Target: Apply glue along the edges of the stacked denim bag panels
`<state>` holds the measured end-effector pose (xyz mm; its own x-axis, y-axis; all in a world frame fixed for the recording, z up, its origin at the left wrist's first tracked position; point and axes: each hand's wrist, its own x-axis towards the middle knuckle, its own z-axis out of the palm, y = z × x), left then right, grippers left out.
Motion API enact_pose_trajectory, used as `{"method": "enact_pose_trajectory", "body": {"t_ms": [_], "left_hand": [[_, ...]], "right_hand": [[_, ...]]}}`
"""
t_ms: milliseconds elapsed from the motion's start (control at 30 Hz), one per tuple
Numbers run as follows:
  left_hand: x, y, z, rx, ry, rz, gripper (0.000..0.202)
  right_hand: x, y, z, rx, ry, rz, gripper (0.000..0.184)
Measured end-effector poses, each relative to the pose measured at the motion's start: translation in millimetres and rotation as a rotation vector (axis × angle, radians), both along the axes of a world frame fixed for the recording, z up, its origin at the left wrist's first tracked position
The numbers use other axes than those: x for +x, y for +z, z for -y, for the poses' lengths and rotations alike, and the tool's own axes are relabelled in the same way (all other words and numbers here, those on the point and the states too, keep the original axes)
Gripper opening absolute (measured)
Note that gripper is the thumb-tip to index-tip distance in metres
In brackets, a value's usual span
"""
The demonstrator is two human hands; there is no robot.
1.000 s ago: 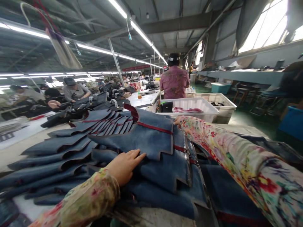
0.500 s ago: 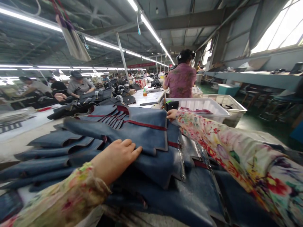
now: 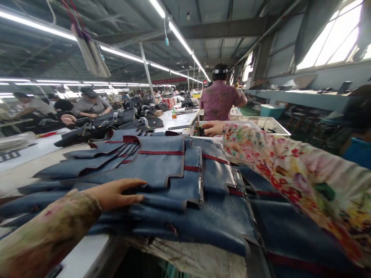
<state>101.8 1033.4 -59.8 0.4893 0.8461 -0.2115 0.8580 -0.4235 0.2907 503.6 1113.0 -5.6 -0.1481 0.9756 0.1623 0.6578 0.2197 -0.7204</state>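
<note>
A layered pile of blue leather-like bag panels (image 3: 162,166), with dark red strips and notched corners, spreads in front of me. My left hand (image 3: 123,193) rests on its near left part, fingers stretched and thumb apart. Just past the far edge of the pile, my right hand (image 3: 213,128) hovers by the rim of a white plastic bin, its fingers extended and nothing visible in them. Zippers with shiny edging (image 3: 200,175) run along the right sides of some panels.
A second pale crate (image 3: 278,126) stands behind the bin. Black bags (image 3: 121,117) and a small orange bottle (image 3: 174,114) lie on the long white table. A person in a purple shirt (image 3: 218,100) stands ahead; others work at far left.
My right hand has let go of the upper panel's corner and lifted slightly. The panel now lies flatter on the pile. My left hand has moved left and opened out.
</note>
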Motion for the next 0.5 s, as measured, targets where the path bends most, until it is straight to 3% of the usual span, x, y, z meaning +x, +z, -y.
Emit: {"method": "enact_pose_trajectory", "body": {"t_ms": [133, 233, 333, 500], "left_hand": [[6, 6.5, 0, 0.088, -0.029, -0.098, 0.071], [26, 9.5, 21, 0.245, -0.144, -0.149, 0.064], [61, 14.1, 67, 0.316, -0.251, -0.100, 0.055], [121, 13.7, 151, 0.160, -0.573, -0.070, 0.046]], "right_hand": [[31, 18.7, 72, -0.009, -0.047, -0.051, 0.036], [46, -2.1, 154, -0.044, -0.016, -0.213, 0.032], [52, -64.9, 258, -0.130, 0.068, -0.368, 0.032], [46, -204.5, 420, -0.508, -0.222, -0.499, 0.039]]}}
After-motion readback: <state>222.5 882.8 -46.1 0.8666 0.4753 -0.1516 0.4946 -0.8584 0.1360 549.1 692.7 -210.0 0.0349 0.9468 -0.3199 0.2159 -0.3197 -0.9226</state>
